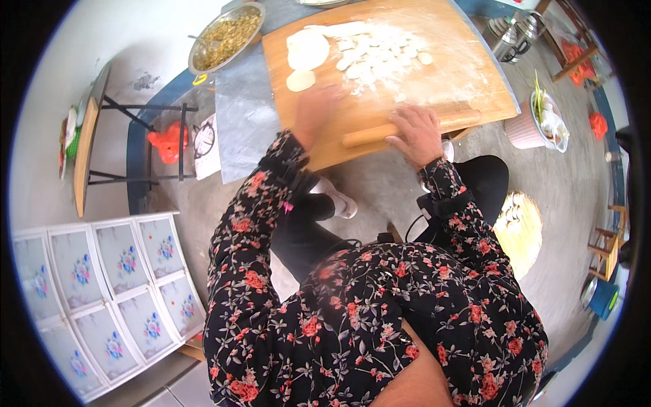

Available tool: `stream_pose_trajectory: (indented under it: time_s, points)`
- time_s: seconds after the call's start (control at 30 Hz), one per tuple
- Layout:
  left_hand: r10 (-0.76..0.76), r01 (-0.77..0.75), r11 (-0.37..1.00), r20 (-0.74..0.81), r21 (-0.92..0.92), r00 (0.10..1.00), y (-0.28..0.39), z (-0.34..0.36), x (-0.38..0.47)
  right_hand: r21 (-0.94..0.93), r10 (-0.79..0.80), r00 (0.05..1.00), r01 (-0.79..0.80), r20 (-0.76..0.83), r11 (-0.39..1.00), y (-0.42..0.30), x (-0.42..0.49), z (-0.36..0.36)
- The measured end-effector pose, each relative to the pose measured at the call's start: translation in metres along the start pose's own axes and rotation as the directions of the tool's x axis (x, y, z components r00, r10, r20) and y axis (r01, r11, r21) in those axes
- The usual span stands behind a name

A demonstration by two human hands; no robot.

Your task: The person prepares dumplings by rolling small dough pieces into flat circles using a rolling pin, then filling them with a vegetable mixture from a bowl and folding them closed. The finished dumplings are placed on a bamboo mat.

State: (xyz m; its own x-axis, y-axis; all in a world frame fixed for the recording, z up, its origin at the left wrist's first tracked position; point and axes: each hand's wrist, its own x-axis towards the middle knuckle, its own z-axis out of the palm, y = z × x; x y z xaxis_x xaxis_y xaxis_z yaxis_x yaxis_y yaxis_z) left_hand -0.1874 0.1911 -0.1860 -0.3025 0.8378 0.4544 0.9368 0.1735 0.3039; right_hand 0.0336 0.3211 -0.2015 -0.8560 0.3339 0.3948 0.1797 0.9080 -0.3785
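Observation:
My right hand (418, 133) lies over the middle of a wooden rolling pin (367, 136), which rests near the front edge of a wooden board (457, 56). Motion blurs my left hand (316, 113) above the board's left part; whether it holds anything is unclear. Just beyond it lies a single flat dough round (300, 80). Behind that is a pile of pale dough rounds (307, 50), with a dough rope (348, 28) at the back. Several small flattened dough pieces (374, 58) lie in flour at the board's centre.
Back left stands a metal bowl (260, 15) of chopped filling with a spoon. A pink ribbed bin (520, 126) and metal kettles (508, 38) are at right. On the floor, a round tray (524, 249) carries white pieces. White cabinet (101, 269) stands lower left.

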Motion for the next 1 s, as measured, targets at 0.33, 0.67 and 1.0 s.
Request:
stream_pose_trajectory:
  time_s: [0.33, 0.67, 1.0]
  points:
    - [0.2, -0.198, 0.98, 0.209, -0.035, 0.957, 0.021, 0.032, 0.032, 0.03, 0.002, 1.0, -0.001, -0.03, 1.0, 0.0, -0.002, 0.001]
    - [0.221, -0.171, 0.959, 0.217, -0.228, 0.951, 0.022, 0.02, 0.026, 0.03, -0.004, 0.999, 0.005, -0.045, 1.0, -0.002, -0.001, -0.003]
    - [0.318, -0.321, 0.946, 0.354, -0.053, 0.879, 0.026, 0.011, 0.003, 0.025, -0.003, 1.0, 0.004, -0.026, 1.0, 0.002, -0.005, 0.001]
